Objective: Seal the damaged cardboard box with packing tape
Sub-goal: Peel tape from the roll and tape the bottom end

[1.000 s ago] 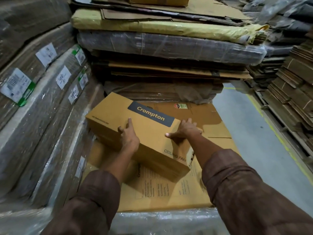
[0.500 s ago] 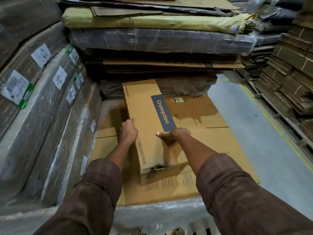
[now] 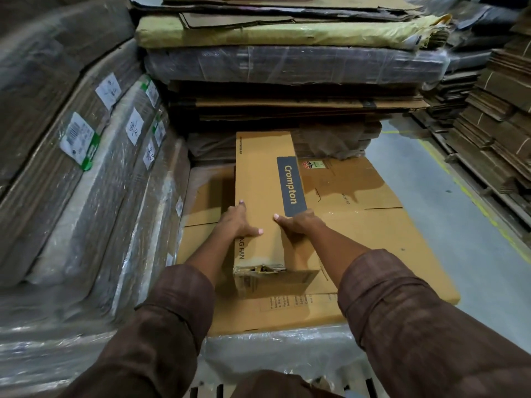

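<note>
Both hands, left hand (image 3: 235,224) and right hand (image 3: 298,224), grasp Crompton ceiling-fan box (image 3: 263,179); "Crompton" label (image 3: 290,185) just beyond right fingers.

Single view, head-worn, wide-angle. Looks forward and steeply down from above the person's arms, close over a long cardboard box (image 3: 264,202) lying lengthwise away from the camera on flattened cardboard sheets (image 3: 388,239). Both sleeves enter from the near edge; left hand (image 3: 237,225) and right hand (image 3: 298,224) sit near the frame's middle. Wrapped bundles (image 3: 86,182) curve up the left edge; stacked cardboard (image 3: 287,67) fills the far side; floor (image 3: 445,196) shows at right. No second view shares the scene.
</note>
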A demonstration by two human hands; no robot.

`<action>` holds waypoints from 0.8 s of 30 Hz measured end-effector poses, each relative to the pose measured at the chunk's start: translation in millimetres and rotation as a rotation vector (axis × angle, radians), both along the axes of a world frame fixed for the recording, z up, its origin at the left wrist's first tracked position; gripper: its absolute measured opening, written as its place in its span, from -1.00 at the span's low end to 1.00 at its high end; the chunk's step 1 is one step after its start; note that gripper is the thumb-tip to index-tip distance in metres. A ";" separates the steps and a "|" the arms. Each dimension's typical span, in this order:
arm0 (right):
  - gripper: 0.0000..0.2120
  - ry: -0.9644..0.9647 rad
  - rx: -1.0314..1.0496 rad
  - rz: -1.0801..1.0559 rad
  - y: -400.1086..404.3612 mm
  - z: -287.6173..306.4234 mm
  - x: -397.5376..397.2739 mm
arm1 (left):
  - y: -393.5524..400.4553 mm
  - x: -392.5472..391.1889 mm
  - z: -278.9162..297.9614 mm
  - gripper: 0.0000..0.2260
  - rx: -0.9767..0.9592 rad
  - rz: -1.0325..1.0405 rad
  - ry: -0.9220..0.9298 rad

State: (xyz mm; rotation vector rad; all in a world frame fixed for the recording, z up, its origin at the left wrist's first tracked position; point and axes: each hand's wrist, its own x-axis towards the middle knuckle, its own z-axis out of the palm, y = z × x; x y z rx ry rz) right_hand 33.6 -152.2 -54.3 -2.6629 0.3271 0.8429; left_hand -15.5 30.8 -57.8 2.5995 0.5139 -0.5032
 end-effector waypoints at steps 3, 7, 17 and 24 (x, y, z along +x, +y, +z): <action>0.21 -0.084 0.087 -0.018 4.5 -6.8 -6.3 | -5.0 -7.3 10.5 0.36 0.084 -0.143 0.273; 0.16 -0.161 0.138 0.052 3.8 -8.3 -7.2 | -17.3 -15.1 14.4 0.43 0.167 -0.183 0.372; -0.11 -0.139 0.335 0.083 -21.9 -3.9 24.5 | -59.1 -0.2 28.1 0.23 0.346 -0.108 0.370; -0.65 -0.238 0.506 -0.096 -151.0 -41.8 50.9 | -84.9 35.0 7.1 -0.58 0.266 -0.070 -0.182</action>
